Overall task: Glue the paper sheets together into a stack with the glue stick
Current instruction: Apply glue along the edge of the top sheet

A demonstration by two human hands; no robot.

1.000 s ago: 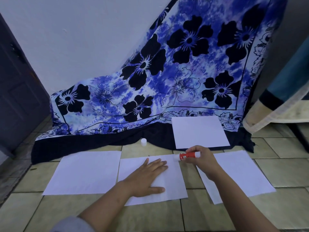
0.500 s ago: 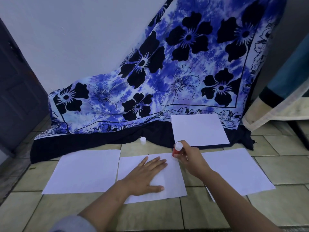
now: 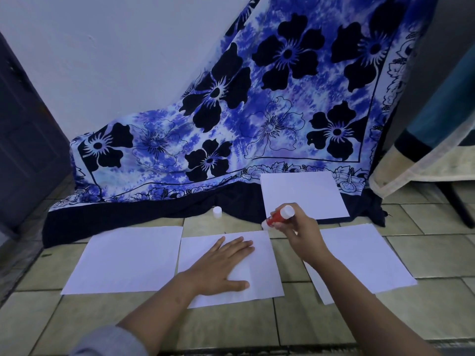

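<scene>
Head view: four thin, flat, white rectangular paper sheets, matte. Three lie in a row on the tile floor (image 3: 231,327): left sheet (image 3: 123,260), middle sheet (image 3: 262,273), right sheet (image 3: 365,258). The left and middle edges are almost touching, with a wider tile gap before the right one. The far sheet (image 3: 303,194) lies partly on the dark border of the floral cloth (image 3: 257,111).

Left hand (image 3: 223,265) is flat on the middle sheet, fingers straight and together, thumb out, pressing it down. Right hand (image 3: 300,232) has its fingers curled round the glue stick (image 3: 279,217), a red cylinder with white ends. The stick is tilted, lower tip at the middle sheet's far right corner; can't tell if it touches the paper.

A small white round cap (image 3: 217,211) stands at the cloth's edge, apart from the sheets. The cloth is soft, blue and black, draped from wall to floor behind everything. Dark door (image 3: 23,140) on the left. On the right, pale trimmed fabric (image 3: 424,150) hangs over a dark leg (image 3: 457,204).

The right forearm crosses the near corner of the right sheet. The tiles are glossy beige with grout lines, and bare floor shows in front of the row.
</scene>
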